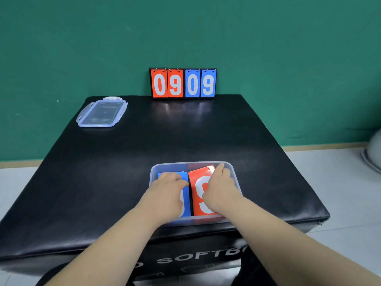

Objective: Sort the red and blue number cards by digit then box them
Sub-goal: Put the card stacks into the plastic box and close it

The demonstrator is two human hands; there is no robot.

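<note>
Clear plastic box [235,172], glossy black leatherette table [144,145], translucent plastic lid [102,113]

Box crowded, tabletop beyond lying open
The left hand [167,195] and right hand [221,188] are filling the box [234,169] over its blue card [186,203] and red card [198,174]; beyond, bare tabletop [185,137] is stretching to the lid [102,113] far left and the scoreboard [182,83] at the back.

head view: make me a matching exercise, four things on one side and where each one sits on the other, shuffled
Things:
1. clear lid
2. scoreboard
3. red card
4. blue card

Places:
a. in the clear box, under the left hand
b. far left corner of the black table
c. far edge of the table, by the green wall
d. in the box, under the right hand

Pairs: 1-b, 2-c, 3-d, 4-a
</note>
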